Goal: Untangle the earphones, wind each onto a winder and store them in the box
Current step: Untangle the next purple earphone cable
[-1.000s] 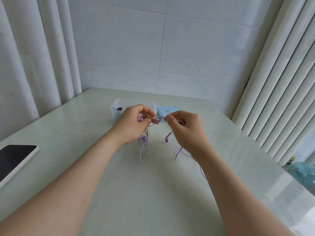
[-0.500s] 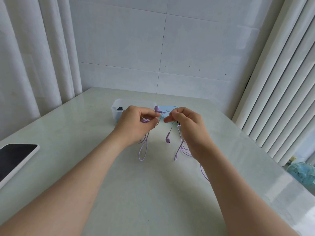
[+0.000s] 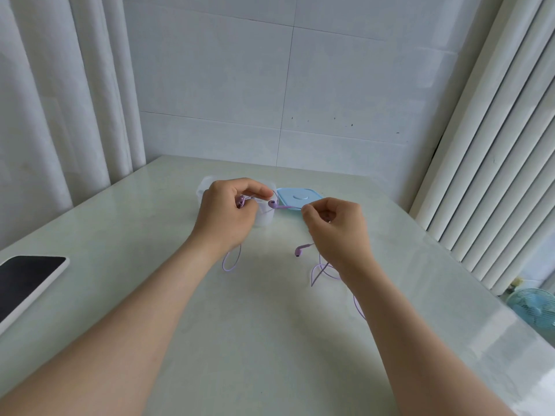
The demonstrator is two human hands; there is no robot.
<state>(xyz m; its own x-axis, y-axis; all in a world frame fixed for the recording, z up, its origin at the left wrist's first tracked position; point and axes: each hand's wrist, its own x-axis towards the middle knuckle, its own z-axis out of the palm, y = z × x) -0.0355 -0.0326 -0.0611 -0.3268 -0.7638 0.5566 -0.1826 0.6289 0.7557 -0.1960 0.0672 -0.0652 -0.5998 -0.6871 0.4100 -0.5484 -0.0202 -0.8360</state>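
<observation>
Both hands are raised over the table point(image 3: 264, 325), with the purple earphones point(image 3: 283, 207) stretched between them. My left hand point(image 3: 228, 211) is curled, thumb and forefinger closed just beside one earbud point(image 3: 272, 203), with a small bunch of purple cord point(image 3: 241, 202) tucked against the palm. I cannot tell whether that bunch is cord alone. A loop point(image 3: 231, 262) hangs below this hand, down towards the table.

My right hand point(image 3: 336, 232) is also curled, its fingertips point(image 3: 304, 210) pinching the thin cord that runs straight across from the earbud. The two hands are near each other but apart, and the short run of cord between them looks taut. A second earbud point(image 3: 299, 251) dangles below the right hand, off the table. More cord point(image 3: 322, 271) trails under the right wrist in loose crossing loops on the table and runs on beneath the forearm.

The clear box point(image 3: 265, 219) stands on the table behind the left hand, mostly hidden by it. Its blue lid point(image 3: 297, 198) lies flat just beside it on the right. I cannot tell whether the two touch.

A phone point(image 3: 27, 280) lies screen up at the left edge of the table, well apart from the hands. A pale blue fan point(image 3: 534, 307) stands beyond the table's right edge.
</observation>
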